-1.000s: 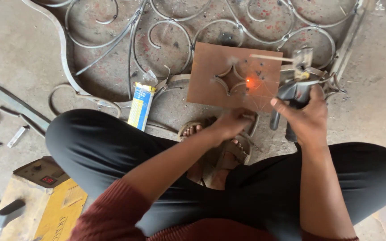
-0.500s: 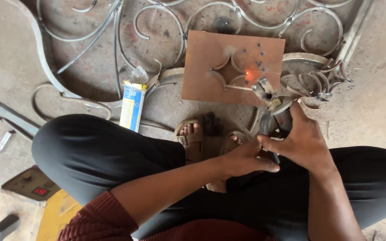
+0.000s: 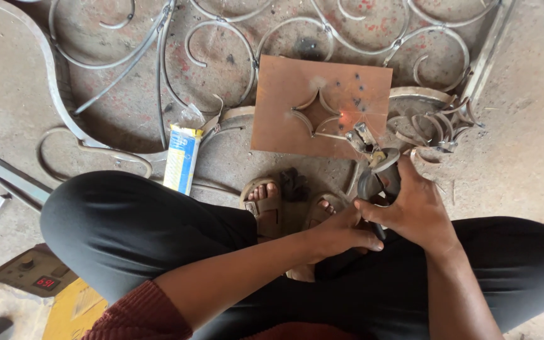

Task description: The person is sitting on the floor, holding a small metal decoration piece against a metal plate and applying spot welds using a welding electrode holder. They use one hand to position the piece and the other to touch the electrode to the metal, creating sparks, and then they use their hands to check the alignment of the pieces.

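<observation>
Fingers of the right hand and left hand hide most of the electrode holder they clasp, its long axis pointing up-left at the rusty plate.

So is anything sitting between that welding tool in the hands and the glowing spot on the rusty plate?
Nothing visible does. The right hand holds the electrode holder, its tip near the glowing spot on the brown plate; the left hand steadies from below.

I note a blue-and-yellow carton lying left of the rusty steel plate; scrolled ironwork lies beyond it, and a yellow welding machine well below-left.
</observation>
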